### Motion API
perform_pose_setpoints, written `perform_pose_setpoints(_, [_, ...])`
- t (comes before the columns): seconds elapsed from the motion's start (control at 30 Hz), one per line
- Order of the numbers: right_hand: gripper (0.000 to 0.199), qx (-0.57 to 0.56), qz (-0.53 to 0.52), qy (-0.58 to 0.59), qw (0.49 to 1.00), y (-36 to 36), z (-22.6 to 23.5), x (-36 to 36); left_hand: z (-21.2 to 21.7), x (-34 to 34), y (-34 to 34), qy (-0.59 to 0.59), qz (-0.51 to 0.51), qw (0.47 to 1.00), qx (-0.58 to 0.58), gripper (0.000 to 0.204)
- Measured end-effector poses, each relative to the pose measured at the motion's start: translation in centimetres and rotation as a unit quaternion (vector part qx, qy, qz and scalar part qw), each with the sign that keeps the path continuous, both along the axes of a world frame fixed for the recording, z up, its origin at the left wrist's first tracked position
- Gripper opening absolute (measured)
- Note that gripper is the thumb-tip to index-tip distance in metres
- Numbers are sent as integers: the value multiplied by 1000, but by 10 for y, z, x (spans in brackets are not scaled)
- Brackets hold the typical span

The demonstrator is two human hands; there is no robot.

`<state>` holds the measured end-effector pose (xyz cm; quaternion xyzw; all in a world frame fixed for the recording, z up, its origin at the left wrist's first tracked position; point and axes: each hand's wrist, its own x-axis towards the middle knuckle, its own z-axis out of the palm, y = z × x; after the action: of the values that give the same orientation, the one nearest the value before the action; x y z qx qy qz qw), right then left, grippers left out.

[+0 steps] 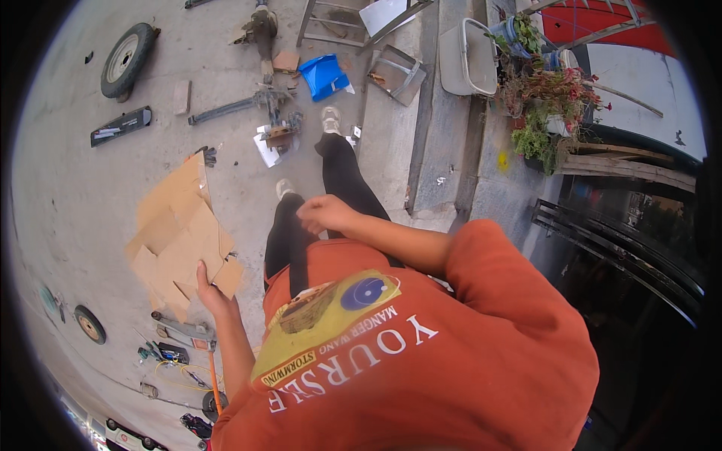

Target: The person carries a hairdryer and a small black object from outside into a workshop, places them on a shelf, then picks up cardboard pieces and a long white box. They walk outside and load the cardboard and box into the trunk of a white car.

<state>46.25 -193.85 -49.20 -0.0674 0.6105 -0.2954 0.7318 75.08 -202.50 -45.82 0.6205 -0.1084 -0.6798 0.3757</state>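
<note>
The orange shirt point(496, 323) lies nearest the camera, filling the lower middle. Just beyond it, the left hand point(216, 299) grips the near edge of some flattened cardboard point(177, 244) with the thumb on top, a hold that probably keeps the loose flaps together. The cardboard extends over the concrete ground point(68, 177), to the left of the legs. The right hand point(323, 216) hovers before the thighs, fingers loosely curled; whether it holds anything small I cannot tell.

At upper right, a pale plastic bin point(451, 64) sits by the steps, its mouth partly in view, its contents unclear. Beside it, a bluish bucket point(517, 41) holds leafy plants. Left, a long black box point(124, 127) carries pale items too small to identify.
</note>
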Motion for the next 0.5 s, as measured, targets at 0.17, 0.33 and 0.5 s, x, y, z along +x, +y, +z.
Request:
perform_pose_setpoints(0.17, [19,-9,-23,-15,1000,-4,4,-8,0,-20,-7,26,50,998,-20,34])
perform_pose_setpoints(0.33, [17,-53,-27,-10,998,-23,-16,-39,4,-48,16,-6,77,997,10,35])
perform_pose_setpoints(0.5, [14,-37,-23,21,999,-15,-57,-69,-35,-63,44,-51,56,995,67,37])
